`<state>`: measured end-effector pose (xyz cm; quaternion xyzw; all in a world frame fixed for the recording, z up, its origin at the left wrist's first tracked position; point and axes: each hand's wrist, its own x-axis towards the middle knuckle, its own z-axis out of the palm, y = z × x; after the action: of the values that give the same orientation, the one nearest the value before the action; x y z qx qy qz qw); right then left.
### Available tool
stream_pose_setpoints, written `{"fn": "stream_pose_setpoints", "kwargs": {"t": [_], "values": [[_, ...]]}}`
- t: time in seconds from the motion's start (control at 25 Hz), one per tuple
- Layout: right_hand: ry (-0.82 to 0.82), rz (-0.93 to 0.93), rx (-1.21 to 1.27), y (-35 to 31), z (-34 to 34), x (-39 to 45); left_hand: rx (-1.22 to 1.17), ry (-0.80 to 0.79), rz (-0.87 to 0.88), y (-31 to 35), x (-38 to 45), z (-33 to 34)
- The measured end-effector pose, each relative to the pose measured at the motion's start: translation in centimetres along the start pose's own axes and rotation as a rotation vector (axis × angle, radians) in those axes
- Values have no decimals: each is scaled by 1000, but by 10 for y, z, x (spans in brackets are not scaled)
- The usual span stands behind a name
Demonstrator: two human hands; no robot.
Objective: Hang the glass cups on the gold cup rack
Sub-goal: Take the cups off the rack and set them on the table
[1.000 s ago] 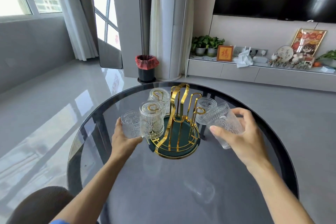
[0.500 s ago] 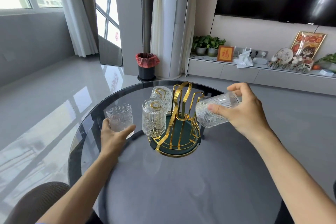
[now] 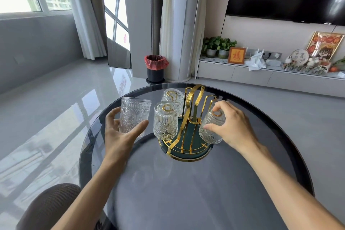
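The gold cup rack stands on a round green base near the far middle of the glass table. Two embossed glass cups hang upside down on its left prongs, one in front and one behind. My right hand grips a third glass cup, upside down and tilted, over a right-hand prong whose gold tip shows through its base. My left hand holds a fourth glass cup upright, left of the rack and above the table.
The round dark glass table fills the lower middle. A brown chair back sits at the lower left. Beyond the table stand a bin with a red bag and a low TV cabinet with plants and ornaments.
My right hand turned its cup upside down and lowered it onto a right-hand prong. My left hand lifted its cup up off the table and holds it higher.
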<state>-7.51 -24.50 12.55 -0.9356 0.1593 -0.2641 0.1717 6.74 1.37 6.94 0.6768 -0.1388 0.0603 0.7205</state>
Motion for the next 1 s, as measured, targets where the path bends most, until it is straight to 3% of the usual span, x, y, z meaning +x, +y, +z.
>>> {"fn": "stream_pose_setpoints", "kwargs": {"t": [0.24, 0.44, 0.72, 1.0], "values": [[-12, -2, 16, 5, 2, -3, 21, -114, 201, 53, -1, 12], [-27, 14, 34, 5, 2, -5, 257, -213, 343, 85, -18, 33], [-39, 18, 31, 9, 2, -5, 546, -339, 560, 86, -25, 76], [-48, 17, 39, 14, 2, -9, 803, -599, 607, 59, -23, 99]]}}
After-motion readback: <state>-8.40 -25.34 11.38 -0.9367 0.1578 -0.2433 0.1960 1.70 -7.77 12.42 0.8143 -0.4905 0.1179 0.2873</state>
